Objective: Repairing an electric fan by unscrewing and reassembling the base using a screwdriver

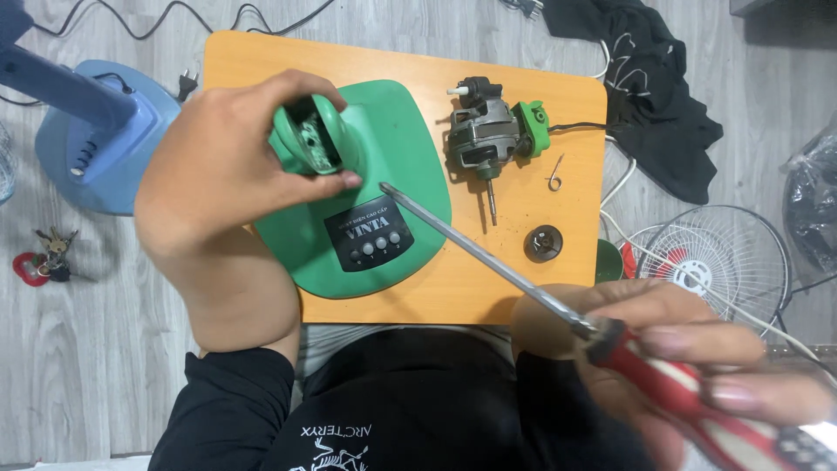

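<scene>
My left hand (218,166) grips the green upright neck (309,135) that rises from a green fan base (410,166), thumb pressed on its side. The base has a black control panel (368,234) with several round buttons and rests on a small orange table (523,270). My right hand (663,349) holds a screwdriver with a red and white handle (697,401). Its long metal shaft (475,253) slants up to the left, and the tip hovers just right of the neck, above the base.
A grey fan motor with a green end piece (493,139) lies on the table, with a bent metal clip (554,174) and a black round cap (543,243). A blue fan base (96,139) and keys (48,257) are left, wire fan guards (724,257) and black cloth (654,78) right.
</scene>
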